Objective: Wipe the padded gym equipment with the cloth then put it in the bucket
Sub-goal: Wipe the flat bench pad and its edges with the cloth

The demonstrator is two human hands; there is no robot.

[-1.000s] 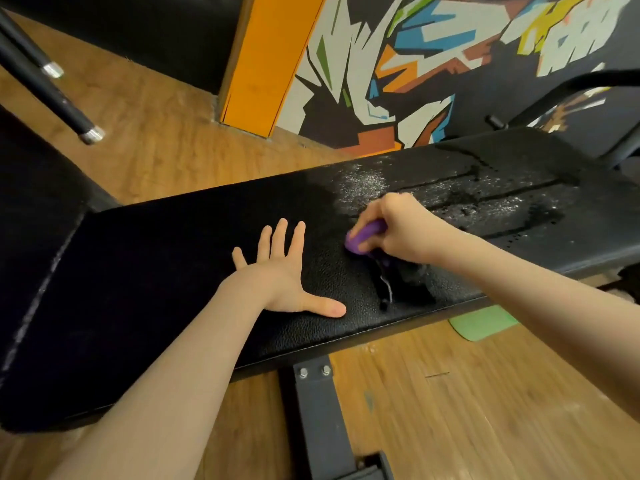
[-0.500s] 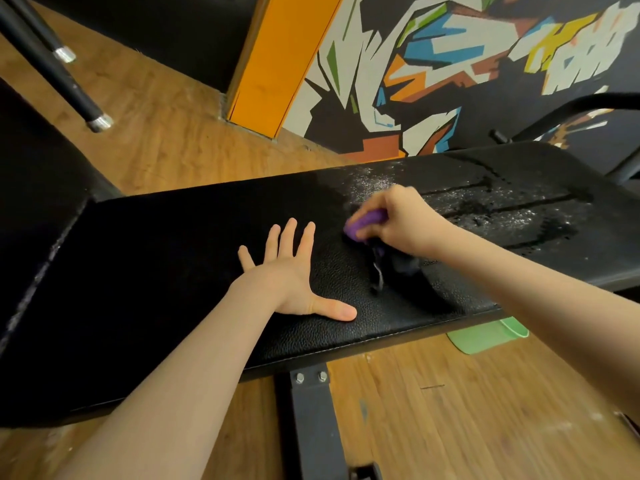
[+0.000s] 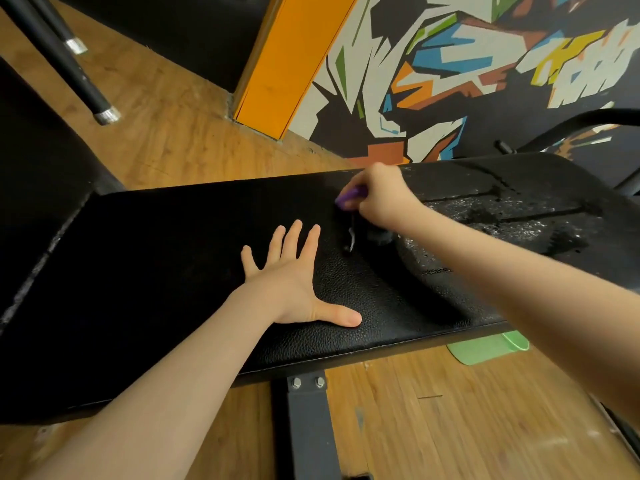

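Observation:
A black padded bench [image 3: 166,258] runs across the view, with wet streaks and foam on its right part. My right hand [image 3: 379,195] grips a purple cloth [image 3: 349,197] against the pad near its far edge; a dark part of the cloth trails below the hand. My left hand [image 3: 294,278] lies flat on the pad with fingers spread, just left of and nearer than the right hand. No bucket is plainly in view.
The bench's grey metal leg [image 3: 308,424] stands on the wooden floor below. A green object [image 3: 485,348] peeks out under the bench's near edge at right. Another black pad [image 3: 31,161] and two black bars [image 3: 79,74] are at left. A painted wall stands behind.
My right hand has slid the cloth away from me across the pad toward its far edge. My left hand has stayed flat in place.

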